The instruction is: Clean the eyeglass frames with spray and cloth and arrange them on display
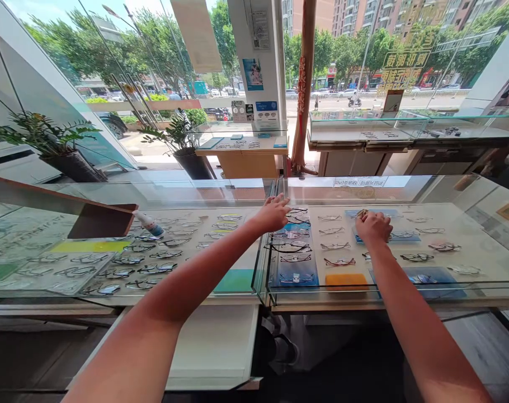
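My left hand [273, 214] reaches out over the glass showcase [254, 193], near the seam between its two sections. Its fingers are stretched out and hold nothing visible. Farther right, my right hand [374, 227] is closed over the right section, with a small gold-brown object [362, 213] showing at its fingertips; its kind is too small to make out. Dark-framed eyeglasses [288, 247] lie in a column just below my left hand. Under and around my right hand are a blue pad [408, 236] and several more eyeglasses [417, 257].
A white bottle [149, 224] stands on the left section beside a brown wooden piece [103, 218]. An orange case [345, 281] lies near the front edge. An open white drawer [215, 347] juts out below. Beyond are potted plants [191, 148], a wooden post [304, 84] and another display case [363, 131].
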A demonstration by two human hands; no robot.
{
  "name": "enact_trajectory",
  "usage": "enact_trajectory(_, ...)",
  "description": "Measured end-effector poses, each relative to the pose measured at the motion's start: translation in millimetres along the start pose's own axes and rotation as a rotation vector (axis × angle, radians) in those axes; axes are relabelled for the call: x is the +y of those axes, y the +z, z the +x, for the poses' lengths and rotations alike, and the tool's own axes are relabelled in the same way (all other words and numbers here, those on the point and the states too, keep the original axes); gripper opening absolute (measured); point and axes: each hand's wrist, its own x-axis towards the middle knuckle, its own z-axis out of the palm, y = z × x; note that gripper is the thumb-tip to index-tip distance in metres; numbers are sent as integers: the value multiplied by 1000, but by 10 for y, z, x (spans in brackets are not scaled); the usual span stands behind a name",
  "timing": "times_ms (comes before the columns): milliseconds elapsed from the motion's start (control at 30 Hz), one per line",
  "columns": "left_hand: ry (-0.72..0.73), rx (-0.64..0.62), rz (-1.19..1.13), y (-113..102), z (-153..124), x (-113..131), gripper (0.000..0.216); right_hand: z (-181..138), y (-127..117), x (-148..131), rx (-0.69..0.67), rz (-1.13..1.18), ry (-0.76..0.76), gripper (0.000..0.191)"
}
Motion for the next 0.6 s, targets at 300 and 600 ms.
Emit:
enact_trajectory(300,102,85,-29,-20,57,65,22,15,19,17,-4,-4,-4,37)
enact_trajectory(600,80,79,-53,-16,40,85,22,33,40,31,-7,-5,-6,38)
